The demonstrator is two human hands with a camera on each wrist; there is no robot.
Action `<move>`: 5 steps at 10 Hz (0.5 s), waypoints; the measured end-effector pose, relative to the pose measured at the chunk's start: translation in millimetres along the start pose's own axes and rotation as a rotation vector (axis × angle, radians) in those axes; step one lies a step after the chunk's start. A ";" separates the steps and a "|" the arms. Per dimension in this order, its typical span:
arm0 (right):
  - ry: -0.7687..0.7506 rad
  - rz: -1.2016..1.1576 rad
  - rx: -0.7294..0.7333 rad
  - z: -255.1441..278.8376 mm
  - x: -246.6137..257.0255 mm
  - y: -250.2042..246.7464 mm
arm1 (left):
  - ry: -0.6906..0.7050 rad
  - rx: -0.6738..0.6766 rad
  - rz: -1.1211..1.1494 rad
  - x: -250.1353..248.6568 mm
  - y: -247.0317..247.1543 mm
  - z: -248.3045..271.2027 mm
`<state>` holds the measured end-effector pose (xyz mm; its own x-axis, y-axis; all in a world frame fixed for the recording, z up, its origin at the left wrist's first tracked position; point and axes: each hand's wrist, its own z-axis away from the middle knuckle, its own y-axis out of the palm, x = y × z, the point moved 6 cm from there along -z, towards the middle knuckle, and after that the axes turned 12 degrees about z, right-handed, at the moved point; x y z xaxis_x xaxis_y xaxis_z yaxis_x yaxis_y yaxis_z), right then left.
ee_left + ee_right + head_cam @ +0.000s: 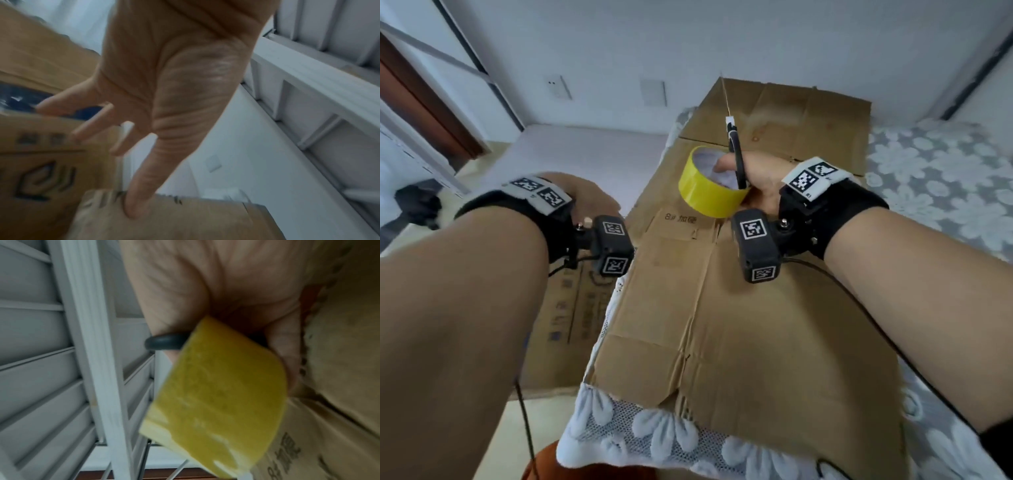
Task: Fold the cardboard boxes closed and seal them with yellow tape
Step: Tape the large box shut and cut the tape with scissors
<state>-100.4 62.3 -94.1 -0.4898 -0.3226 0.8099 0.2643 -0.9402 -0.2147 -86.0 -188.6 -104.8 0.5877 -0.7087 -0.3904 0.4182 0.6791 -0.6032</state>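
Observation:
A large flattened cardboard box [756, 325] lies lengthwise on the covered surface in front of me. Above its far half, my right hand [760, 178] grips a yellow tape roll [709, 195] with a finger through its core, plus black-handled scissors [738, 161] pointing away. The right wrist view shows the tape roll [218, 402] and a scissor handle loop [164, 342] in the curled hand. A second, printed cardboard box [571, 308] stands left of the surface. My left hand [164, 81] is over it with fingers spread, the thumb touching a flap [185, 219].
A white lace flower-patterned cover [654, 435] drapes the surface and extends to the right [945, 178]. A dark bundle [417, 202] sits on the floor at far left near a brown door [414, 102]. Black cables [524, 411] hang from both wrists.

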 end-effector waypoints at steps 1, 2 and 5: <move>0.006 0.024 -0.060 5.3 -6.9 3.6 | 0.096 0.138 0.204 -11.6 20.2 1.5; -0.005 0.057 -0.137 19.9 -10.2 6.1 | 0.132 0.183 0.360 -10.7 23.7 7.7; -0.087 0.065 -0.323 77.4 -2.5 16.7 | 0.361 -0.024 0.594 11.9 0.8 76.1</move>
<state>-30.4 55.8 -57.5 -0.4044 -0.3857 0.8292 0.0088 -0.9083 -0.4182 -26.0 -182.0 -57.1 0.4435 -0.2406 -0.8634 0.0793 0.9700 -0.2296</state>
